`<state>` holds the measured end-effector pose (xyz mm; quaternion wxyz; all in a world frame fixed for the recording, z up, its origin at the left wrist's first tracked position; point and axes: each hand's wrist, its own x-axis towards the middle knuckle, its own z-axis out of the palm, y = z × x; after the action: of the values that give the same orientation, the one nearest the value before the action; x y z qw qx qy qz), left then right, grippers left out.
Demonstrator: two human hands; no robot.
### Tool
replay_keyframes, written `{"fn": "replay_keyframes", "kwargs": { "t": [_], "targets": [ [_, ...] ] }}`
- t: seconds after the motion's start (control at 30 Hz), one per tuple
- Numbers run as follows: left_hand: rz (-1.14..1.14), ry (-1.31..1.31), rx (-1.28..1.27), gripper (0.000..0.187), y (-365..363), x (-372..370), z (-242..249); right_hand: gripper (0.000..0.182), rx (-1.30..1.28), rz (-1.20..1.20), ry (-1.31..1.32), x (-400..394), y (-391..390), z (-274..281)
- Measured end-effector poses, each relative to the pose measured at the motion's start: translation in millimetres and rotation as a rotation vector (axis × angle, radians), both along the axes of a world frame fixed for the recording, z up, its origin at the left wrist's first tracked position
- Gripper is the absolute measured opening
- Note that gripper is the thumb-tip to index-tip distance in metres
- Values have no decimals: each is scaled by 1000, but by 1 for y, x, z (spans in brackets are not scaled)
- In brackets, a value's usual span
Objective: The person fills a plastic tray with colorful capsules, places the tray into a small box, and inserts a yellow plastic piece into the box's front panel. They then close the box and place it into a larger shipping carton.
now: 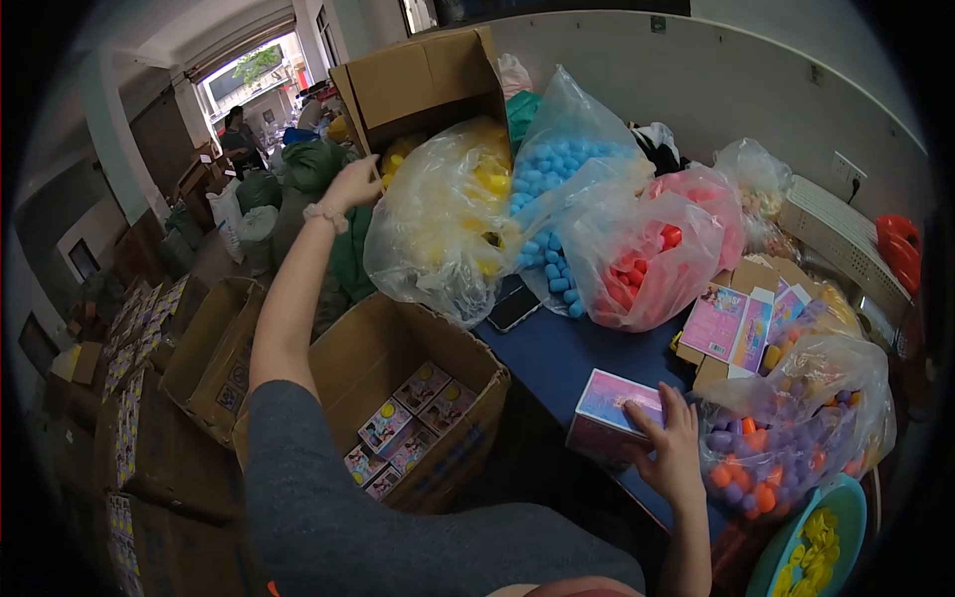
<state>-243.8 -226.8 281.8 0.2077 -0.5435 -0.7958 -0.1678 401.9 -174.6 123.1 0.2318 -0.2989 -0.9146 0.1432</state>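
My left hand [356,183] reaches out at the upper left, beside the clear bag of yellow pieces [443,214] and the large open carton [418,80]; its fingertips are partly lost against the bag's edge. On the blue table [552,348], my right hand [665,438] rests on a pink and purple box [617,403], fingers spread over its top and right side. Flattened printed cartons [726,323] lie right of the box. Below my left arm, an open cardboard box [477,373] holds several small printed boxes [413,423].
Bags of blue pieces [567,169], red pieces [647,259] and purple and orange pieces [786,448] stand on the table. A phone [515,308] lies near its edge. A teal basin [851,507] is at lower right. Stacked cartons [179,448] fill the left. A person [239,139] is far back.
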Motion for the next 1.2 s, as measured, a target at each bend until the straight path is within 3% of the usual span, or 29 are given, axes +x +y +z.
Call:
{"fn": "replay_keyframes", "kwargs": {
  "t": [0.07,0.17,0.23,0.27,0.3,0.37,0.4,0.73,1.2],
  "targets": [
    [-423,27,-72,55,17,125,-20,53,85,13,-76,-2,-4,33],
    [-734,-53,-246,54,18,288,-51,40,246,174,-79,-18,-3,95],
    [-929,-2,-265,53,29,343,-86,31,330,348,-126,-41,-11,138],
    [-1019,3,-241,54,37,360,-108,27,330,322,-286,-59,-24,156],
    [-1066,-732,-277,67,39,376,-128,25,327,299,-446,-77,-38,175],
    [-1051,-65,-264,81,45,405,-126,24,283,373,-710,-99,-62,223],
    [-1040,-90,-282,89,45,413,-131,25,400,554,-523,-93,-63,230],
    [-1021,-303,-295,87,35,425,-151,27,164,556,-587,-100,-38,212],
    [-1010,-338,-247,82,41,426,-155,29,28,594,-535,-107,-21,218]
  ]
}}
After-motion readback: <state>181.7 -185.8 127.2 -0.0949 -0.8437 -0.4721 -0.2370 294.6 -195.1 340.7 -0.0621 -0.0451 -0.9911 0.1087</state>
